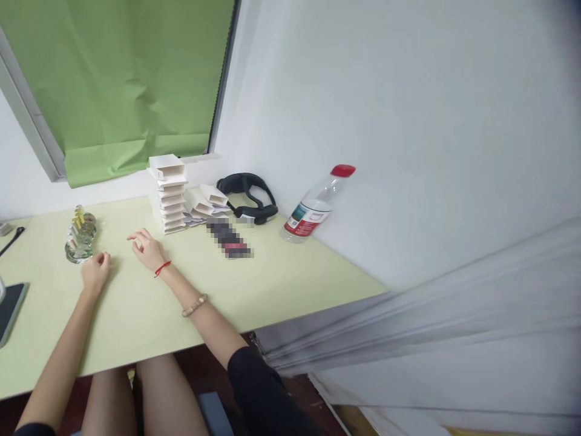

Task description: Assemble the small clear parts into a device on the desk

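My left hand (95, 272) rests on the pale yellow-green table (136, 330) with its fingers curled in; whether anything is inside them is hidden. Just beyond it lies a clear, shiny holder (79, 245) with several small yellow and pale pieces standing in a row. To its right my right hand (146, 248) is held at the table, fingers apart and slightly bent, holding nothing. That wrist wears a red string and a beaded bracelet. Behind my right hand rises a stack of small white boxes (171, 197).
More white boxes (202, 203) lie beside the stack, near a black headset (252, 197). A blurred dark phone-like object (227, 236) lies in front. A red-capped bottle (310, 212) stands by the right wall. At the left edge is a dark flat object (13, 306).
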Demonstrator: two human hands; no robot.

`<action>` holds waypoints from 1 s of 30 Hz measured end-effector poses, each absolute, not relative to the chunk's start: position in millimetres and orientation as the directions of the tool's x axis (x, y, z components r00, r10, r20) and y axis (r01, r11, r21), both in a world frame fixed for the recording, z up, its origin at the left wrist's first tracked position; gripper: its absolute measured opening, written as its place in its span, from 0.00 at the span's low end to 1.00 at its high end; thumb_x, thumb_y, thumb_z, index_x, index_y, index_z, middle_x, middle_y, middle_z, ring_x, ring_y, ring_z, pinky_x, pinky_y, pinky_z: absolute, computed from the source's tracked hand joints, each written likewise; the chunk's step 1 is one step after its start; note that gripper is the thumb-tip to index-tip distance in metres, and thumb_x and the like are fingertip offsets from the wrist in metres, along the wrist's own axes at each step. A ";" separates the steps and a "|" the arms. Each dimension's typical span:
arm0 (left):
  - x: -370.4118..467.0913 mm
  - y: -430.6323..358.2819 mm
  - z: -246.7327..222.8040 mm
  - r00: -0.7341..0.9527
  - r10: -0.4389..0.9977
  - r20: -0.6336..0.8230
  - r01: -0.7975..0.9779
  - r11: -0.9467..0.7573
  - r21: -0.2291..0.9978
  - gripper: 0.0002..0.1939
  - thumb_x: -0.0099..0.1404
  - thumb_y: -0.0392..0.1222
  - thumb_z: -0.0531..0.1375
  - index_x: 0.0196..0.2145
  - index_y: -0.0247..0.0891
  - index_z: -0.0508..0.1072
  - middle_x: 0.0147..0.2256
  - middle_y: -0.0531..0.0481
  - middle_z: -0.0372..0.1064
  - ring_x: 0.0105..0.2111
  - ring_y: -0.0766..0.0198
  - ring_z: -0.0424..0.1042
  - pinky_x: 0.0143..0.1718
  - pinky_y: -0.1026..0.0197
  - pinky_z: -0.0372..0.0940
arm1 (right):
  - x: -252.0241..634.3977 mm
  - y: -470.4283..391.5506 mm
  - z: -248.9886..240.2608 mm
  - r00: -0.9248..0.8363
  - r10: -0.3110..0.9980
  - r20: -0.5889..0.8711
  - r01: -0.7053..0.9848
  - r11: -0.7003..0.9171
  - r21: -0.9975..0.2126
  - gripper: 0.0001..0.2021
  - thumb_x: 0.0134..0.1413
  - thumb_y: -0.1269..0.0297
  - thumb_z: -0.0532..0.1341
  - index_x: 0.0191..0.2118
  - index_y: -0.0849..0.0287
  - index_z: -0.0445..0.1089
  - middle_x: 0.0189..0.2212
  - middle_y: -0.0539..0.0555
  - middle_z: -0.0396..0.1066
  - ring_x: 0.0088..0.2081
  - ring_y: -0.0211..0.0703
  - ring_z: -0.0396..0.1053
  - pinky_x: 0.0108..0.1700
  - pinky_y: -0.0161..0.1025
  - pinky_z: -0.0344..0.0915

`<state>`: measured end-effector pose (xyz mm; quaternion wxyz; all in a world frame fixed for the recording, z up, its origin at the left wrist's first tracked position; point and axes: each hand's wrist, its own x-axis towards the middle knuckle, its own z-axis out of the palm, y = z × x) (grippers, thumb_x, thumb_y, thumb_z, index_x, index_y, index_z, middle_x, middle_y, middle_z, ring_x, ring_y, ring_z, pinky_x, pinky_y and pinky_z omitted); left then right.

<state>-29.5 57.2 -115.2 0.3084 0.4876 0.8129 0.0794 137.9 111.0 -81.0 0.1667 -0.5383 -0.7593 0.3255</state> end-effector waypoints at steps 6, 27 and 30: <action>-33.7 61.8 -123.0 -0.230 0.844 -0.485 0.822 0.436 0.367 0.22 0.65 0.49 0.44 0.32 0.36 0.74 0.34 0.44 0.71 0.36 0.59 0.67 0.31 0.62 0.51 | 142.6 118.2 -77.2 -0.285 0.954 -0.097 0.687 0.132 -0.714 0.10 0.60 0.71 0.54 0.39 0.58 0.73 0.45 0.48 0.65 0.24 0.27 0.61 0.36 0.34 0.57; -28.7 49.8 -116.4 0.012 0.905 -0.425 0.924 0.153 0.352 0.18 0.69 0.45 0.47 0.34 0.33 0.72 0.35 0.43 0.71 0.35 0.61 0.68 0.31 0.62 0.49 | 144.9 110.1 -73.9 -0.302 0.948 -0.102 0.670 0.135 -0.730 0.11 0.59 0.72 0.53 0.35 0.60 0.74 0.43 0.51 0.66 0.24 0.28 0.60 0.35 0.33 0.60; -30.9 47.2 -119.3 -0.032 0.912 -0.408 0.905 0.199 0.376 0.18 0.69 0.47 0.47 0.34 0.34 0.72 0.33 0.45 0.70 0.33 0.63 0.67 0.30 0.63 0.48 | 140.5 104.0 -81.6 -0.395 0.909 -0.134 0.686 0.195 -0.701 0.10 0.58 0.73 0.55 0.35 0.59 0.74 0.43 0.49 0.66 0.23 0.27 0.59 0.35 0.33 0.58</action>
